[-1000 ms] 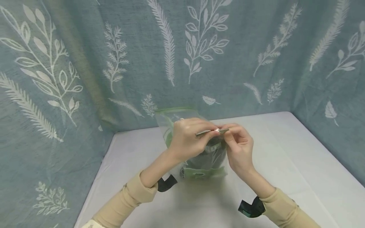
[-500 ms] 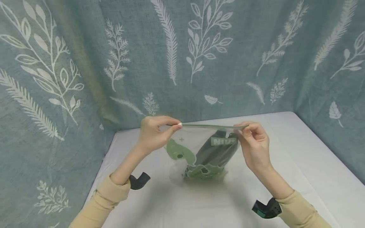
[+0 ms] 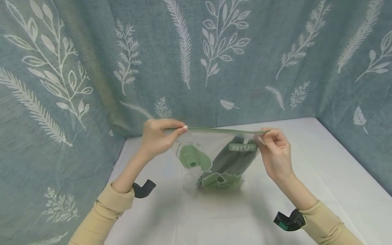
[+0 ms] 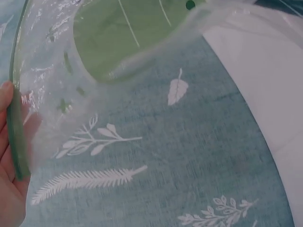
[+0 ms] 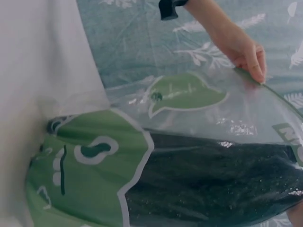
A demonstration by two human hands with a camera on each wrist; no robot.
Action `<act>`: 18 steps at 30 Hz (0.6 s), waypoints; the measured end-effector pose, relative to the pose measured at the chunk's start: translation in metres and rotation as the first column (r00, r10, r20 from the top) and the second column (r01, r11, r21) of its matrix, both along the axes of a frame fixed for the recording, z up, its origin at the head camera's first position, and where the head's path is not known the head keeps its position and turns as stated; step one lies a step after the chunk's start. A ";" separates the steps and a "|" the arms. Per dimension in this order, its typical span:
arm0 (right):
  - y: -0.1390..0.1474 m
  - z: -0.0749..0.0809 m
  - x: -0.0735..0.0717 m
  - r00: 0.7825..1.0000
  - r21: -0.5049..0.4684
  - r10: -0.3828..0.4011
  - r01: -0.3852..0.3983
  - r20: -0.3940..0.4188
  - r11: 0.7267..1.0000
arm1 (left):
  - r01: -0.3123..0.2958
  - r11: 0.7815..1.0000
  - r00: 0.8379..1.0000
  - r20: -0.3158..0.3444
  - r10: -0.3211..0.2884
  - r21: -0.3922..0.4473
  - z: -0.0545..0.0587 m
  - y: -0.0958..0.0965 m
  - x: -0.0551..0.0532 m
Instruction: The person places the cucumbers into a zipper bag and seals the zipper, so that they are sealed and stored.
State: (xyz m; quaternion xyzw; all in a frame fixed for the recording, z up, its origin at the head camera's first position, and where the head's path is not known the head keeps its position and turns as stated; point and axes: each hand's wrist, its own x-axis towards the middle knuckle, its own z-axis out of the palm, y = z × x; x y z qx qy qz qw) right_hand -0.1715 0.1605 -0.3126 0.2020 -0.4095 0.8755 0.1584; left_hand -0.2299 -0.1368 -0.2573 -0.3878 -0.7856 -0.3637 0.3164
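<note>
A clear slider zip bag point(image 3: 196, 156) with green cartoon prints stands on the table, its green zip strip point(image 3: 220, 129) stretched level between both hands. My left hand point(image 3: 157, 136) pinches the strip near its left end, thumb and forefinger at the small white slider point(image 3: 185, 127). At the right end, my right hand point(image 3: 277, 153) pinches the strip's corner between thumb and fingers. Inside the bag leans a bulky dark thing point(image 5: 213, 184), partly hidden behind the print; its kind does not show. The left wrist view has the left hand point(image 4: 9, 156) holding the green strip.
A white cloth covers the table point(image 3: 321, 177). Behind it and at both sides hangs a blue-green curtain point(image 3: 254, 68) with white leaf patterns. A black wrist device point(image 3: 144, 189) sits on the left wrist, another black device point(image 3: 289, 221) on the right.
From beside the right hand, the left hand has moved left along the zip with the white slider. The right hand has shifted slightly right, and the bag's top is now pulled straight.
</note>
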 end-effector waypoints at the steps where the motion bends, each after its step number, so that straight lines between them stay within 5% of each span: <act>1: 0.001 0.000 -0.001 1.000 0.000 -0.002 0.002 0.005 1.000 | -0.003 1.000 1.000 0.005 0.003 0.003 0.001 -0.001 0.000; 18: 0.009 -0.002 -0.005 0.997 -0.029 0.009 -0.007 0.077 1.000 | -0.164 0.985 0.979 0.128 0.157 0.049 -0.002 -0.038 0.007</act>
